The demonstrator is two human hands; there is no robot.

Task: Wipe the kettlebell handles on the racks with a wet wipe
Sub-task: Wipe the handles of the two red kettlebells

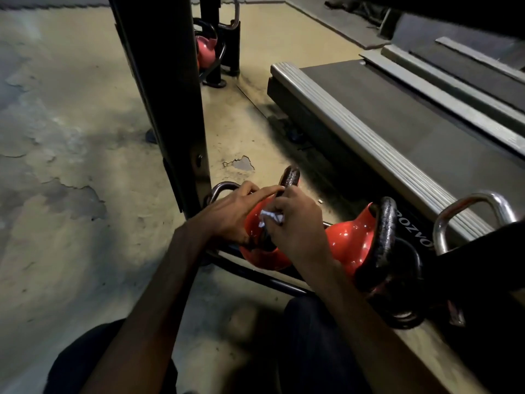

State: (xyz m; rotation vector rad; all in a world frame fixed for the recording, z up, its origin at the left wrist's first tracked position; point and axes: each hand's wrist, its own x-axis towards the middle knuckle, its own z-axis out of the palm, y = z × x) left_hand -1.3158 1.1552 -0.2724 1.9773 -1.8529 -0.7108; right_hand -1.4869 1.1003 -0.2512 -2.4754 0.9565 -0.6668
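Observation:
A red kettlebell [265, 255] with a dark handle [289, 176] lies on the low black rack [272, 281]. My left hand [233, 213] rests on its red body, fingers stretched toward the handle. My right hand [295, 223] grips a crumpled white wet wipe [270, 216] and presses it against the lower part of the handle. A second red kettlebell [350, 241] with a black handle [383, 237] sits to the right on the same rack.
A black upright post [164, 95] rises left of the hands. A treadmill deck [397, 132] lies at the right. Chrome loops [477, 211] stand on the rack ends. Another red kettlebell [206, 51] sits far back. My knees fill the bottom edge.

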